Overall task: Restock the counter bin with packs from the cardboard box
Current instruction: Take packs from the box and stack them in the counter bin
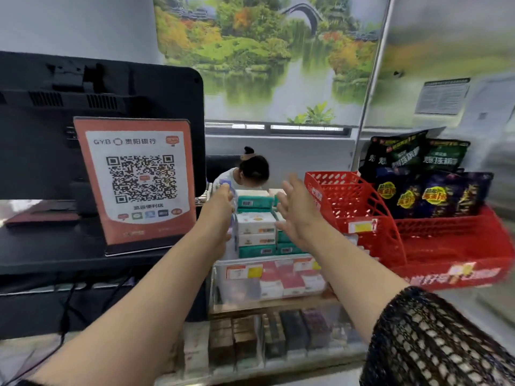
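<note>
2 hands reach to the stacked packs [256, 228] in the clear counter bin [220, 277]. The left hand [220, 203] seems to curl its fingers [229, 203] round a pale pack [225, 186] at the stack's left edge. The right hand [296, 211] is just beside the stack's right, fingers spread wide, holding nothing. Best to slide the pack in flush, steadying the stack with the flat right palm
</note>
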A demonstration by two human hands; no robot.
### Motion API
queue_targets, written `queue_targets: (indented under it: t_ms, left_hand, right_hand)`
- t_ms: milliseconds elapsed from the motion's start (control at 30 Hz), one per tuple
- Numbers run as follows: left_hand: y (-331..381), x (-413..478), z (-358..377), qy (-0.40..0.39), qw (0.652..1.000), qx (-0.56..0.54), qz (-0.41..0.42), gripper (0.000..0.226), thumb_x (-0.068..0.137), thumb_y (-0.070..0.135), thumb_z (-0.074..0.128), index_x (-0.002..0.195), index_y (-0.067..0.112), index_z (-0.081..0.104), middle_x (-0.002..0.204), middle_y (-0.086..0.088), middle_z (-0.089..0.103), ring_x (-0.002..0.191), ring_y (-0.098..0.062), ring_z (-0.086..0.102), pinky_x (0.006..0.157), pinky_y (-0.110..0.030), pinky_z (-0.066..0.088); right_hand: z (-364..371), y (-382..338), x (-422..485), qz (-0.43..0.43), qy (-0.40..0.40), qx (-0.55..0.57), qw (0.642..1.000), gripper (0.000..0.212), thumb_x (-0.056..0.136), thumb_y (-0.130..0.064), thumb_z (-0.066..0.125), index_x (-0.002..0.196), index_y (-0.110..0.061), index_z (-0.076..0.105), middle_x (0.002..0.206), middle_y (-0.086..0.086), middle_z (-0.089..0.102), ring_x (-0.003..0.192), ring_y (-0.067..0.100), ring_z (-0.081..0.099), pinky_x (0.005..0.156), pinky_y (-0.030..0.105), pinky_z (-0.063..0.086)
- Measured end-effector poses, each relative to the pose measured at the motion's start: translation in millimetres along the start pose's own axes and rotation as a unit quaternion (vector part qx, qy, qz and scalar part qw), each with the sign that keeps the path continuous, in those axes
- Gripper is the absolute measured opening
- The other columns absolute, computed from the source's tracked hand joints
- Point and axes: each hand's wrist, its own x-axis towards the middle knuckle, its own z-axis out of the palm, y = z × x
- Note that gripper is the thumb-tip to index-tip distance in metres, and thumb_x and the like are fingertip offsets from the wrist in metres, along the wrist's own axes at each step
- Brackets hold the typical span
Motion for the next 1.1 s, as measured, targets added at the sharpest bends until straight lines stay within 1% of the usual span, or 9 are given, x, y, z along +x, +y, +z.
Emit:
queue_targets:
  t_ms: [67,167,333,433,500,633,767,1000,1100]
  left_hand:
    - [-7,-10,-2,-0.001,1.000,-0.008,0.009,0.045,0.101,0.045,0.031,0.132,0.018,0.051,0.118,-0.004,0.060,0.083,-0.014,0.052,0.085,-0.030,0.037]
    - [-20,-29,-6,0.005,1.000,-0.011,0.012,0.034,0.102,0.042,0.031,0.114,0.022,0.055,0.085,0.003,0.056,0.068,-0.009,0.048,0.061,-0.025,0.040]
    - [-56,-51,-16,0.022,1.000,-0.001,0.001,0.041,0.100,0.045,0.034,0.125,0.022,0.056,0.119,-0.003,0.058,0.097,-0.016,0.053,0.098,-0.040,0.038]
    - [-88,-67,-21,0.049,0.999,0.012,-0.018,0.045,0.098,0.048,0.035,0.129,0.023,0.056,0.127,-0.002,0.056,0.117,-0.021,0.049,0.105,-0.044,0.035]
    - [-115,-77,-23,0.064,0.997,0.021,-0.031,0.045,0.098,0.047,0.036,0.130,0.021,0.056,0.130,-0.004,0.055,0.122,-0.022,0.048,0.107,-0.045,0.036]
    - [-184,-96,-30,0.087,0.993,0.030,-0.073,0.041,0.100,0.044,0.034,0.124,0.019,0.058,0.113,-0.001,0.059,0.097,-0.017,0.052,0.094,-0.036,0.040]
    - [-274,-97,-52,0.120,0.981,0.081,-0.132,0.047,0.100,0.045,0.032,0.136,0.020,0.050,0.141,-0.004,0.048,0.129,-0.024,0.042,0.106,-0.045,0.035]
    - [-450,-69,-114,0.157,0.952,0.111,-0.239,0.050,0.100,0.045,0.032,0.138,0.017,0.048,0.142,-0.008,0.046,0.125,-0.028,0.042,0.096,-0.039,0.034]
    - [-520,-49,-138,0.171,0.933,0.096,-0.303,0.054,0.101,0.043,0.031,0.143,0.010,0.040,0.145,-0.013,0.041,0.130,-0.030,0.039,0.105,-0.042,0.032]
  right_hand:
    - [0,-1,-20,0.000,-0.007,0.012,1.000,0.059,0.099,-0.054,0.018,0.147,-0.021,0.031,0.141,0.001,0.042,0.136,0.021,0.035,0.114,0.047,0.021]
    - [-2,7,-40,-0.004,-0.025,0.002,1.000,0.064,0.097,-0.059,0.016,0.151,-0.026,0.020,0.155,0.002,0.027,0.143,0.020,0.025,0.116,0.049,0.016]
    - [-1,35,-65,-0.006,-0.039,0.025,0.999,0.066,0.096,-0.060,0.021,0.151,-0.025,0.020,0.158,0.000,0.021,0.145,0.020,0.021,0.118,0.050,0.014]
    - [-5,62,-80,0.012,-0.064,0.042,0.997,0.068,0.095,-0.061,0.023,0.152,-0.023,0.020,0.158,0.000,0.021,0.145,0.019,0.018,0.118,0.051,0.013]
    - [-10,84,-95,0.039,-0.080,0.047,0.995,0.068,0.095,-0.061,0.023,0.151,-0.024,0.023,0.158,-0.001,0.021,0.145,0.019,0.019,0.116,0.052,0.013]
    - [-25,146,-131,0.100,-0.101,0.057,0.988,0.063,0.096,-0.059,0.020,0.151,-0.028,0.023,0.158,-0.006,0.022,0.145,0.017,0.020,0.114,0.048,0.016]
    - [-36,231,-160,0.155,-0.109,0.022,0.982,0.060,0.098,-0.057,0.021,0.151,-0.029,0.022,0.158,-0.005,0.020,0.146,0.018,0.017,0.116,0.050,0.013]
    - [-43,415,-183,0.254,-0.084,0.013,0.963,0.062,0.096,-0.058,0.027,0.149,-0.026,0.026,0.156,-0.007,0.026,0.143,0.016,0.024,0.114,0.045,0.020]
    - [-43,489,-187,0.297,-0.087,0.003,0.951,0.064,0.094,-0.061,0.025,0.149,-0.027,0.027,0.155,-0.006,0.027,0.143,0.016,0.024,0.117,0.045,0.019]
